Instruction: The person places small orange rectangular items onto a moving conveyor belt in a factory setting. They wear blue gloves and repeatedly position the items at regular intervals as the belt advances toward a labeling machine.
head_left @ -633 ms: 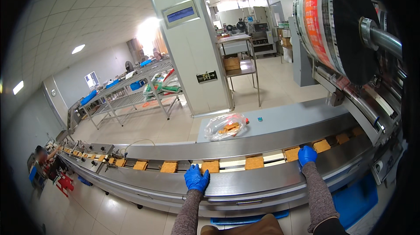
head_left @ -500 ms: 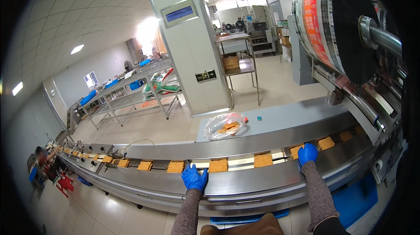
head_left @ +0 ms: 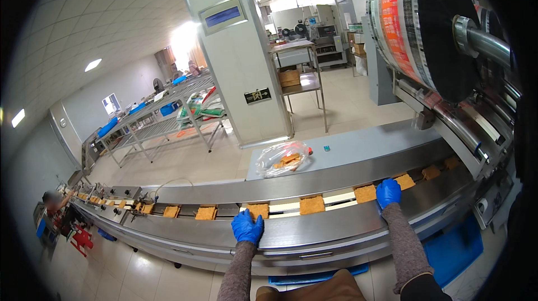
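Note:
Square orange-brown biscuit-like slabs (head_left: pixel 312 205) lie in a row along the channel of a long steel conveyor (head_left: pixel 330 225). My left hand (head_left: pixel 247 227), in a blue glove, rests on the near steel edge with thumb and fingers apart. Its fingertips are close to one slab (head_left: pixel 259 211), and nothing shows in its grasp. Further right, my right hand (head_left: pixel 388 193), also blue-gloved, reaches over the channel between a slab (head_left: pixel 365 194) on its left and another slab (head_left: pixel 404 181) on its right. Its fingers are bent forward and partly hidden, with no slab seen in them.
Behind the channel, a clear plastic bag (head_left: pixel 283 159) with broken orange-brown pieces lies on a grey surface. A large printed film roll (head_left: pixel 395 29) hangs at right. Blue trays (head_left: pixel 457 250) sit below. A pillar (head_left: pixel 235 66) stands beyond; another person (head_left: pixel 54 203) is far left.
The slabs sit at different places along the channel relative to my hands. My right hand has moved slightly off the slab it touched. The left hand stays at the near edge.

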Demonstrator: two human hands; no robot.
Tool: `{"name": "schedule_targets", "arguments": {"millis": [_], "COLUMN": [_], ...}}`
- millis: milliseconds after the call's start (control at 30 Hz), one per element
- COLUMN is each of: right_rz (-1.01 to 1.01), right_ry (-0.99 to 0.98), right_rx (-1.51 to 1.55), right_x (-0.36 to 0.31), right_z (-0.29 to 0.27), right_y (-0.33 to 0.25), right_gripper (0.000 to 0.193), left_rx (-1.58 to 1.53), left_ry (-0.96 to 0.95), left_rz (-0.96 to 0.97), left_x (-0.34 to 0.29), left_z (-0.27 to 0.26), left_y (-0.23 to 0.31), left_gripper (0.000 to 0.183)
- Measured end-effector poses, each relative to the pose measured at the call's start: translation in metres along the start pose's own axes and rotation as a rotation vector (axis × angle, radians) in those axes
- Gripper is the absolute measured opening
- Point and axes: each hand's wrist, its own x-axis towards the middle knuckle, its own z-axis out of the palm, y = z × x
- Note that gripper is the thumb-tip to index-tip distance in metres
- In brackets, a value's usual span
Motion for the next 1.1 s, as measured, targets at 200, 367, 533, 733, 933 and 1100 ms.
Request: {"name": "schedule_targets", "arguments": {"millis": [200,367,533,733,933,1100], "right_rz": [0.177,0.12,0.061,-0.025,0.137,0.055], "right_ry": [-0.119,0.032,0.07,0.016,-0.094,0.074], "right_rx": [0.099,0.007,0.003,0.011,0.072,0.007], "right_x": [-0.003,-0.001,-0.001,-0.002,-0.003,-0.002], "right_z": [0.011,0.003,0.002,0.002,0.014,0.017], "right_y": [0.007,0.005,0.004,0.001,0.012,0.016], "right_gripper": [0.027,0.023,0.019,0.023,0.027,0.024], "left_rx": [0.002,0.159,0.257,0.039,0.018,0.06], "left_ry": [-0.012,-0.067,-0.136,-0.009,-0.106,-0.093], "left_rz": [-0.01,-0.138,-0.166,-0.035,-0.081,-0.156], "left_x": [-0.003,-0.002,-0.001,-0.004,-0.001,0.004], "left_z": [0.002,0.014,0.014,0.004,-0.004,0.012], "left_y": [-0.002,-0.007,-0.008,-0.004,0.003,-0.014], "left_gripper": [0.055,0.071,0.075,0.053,0.053,0.07]}}
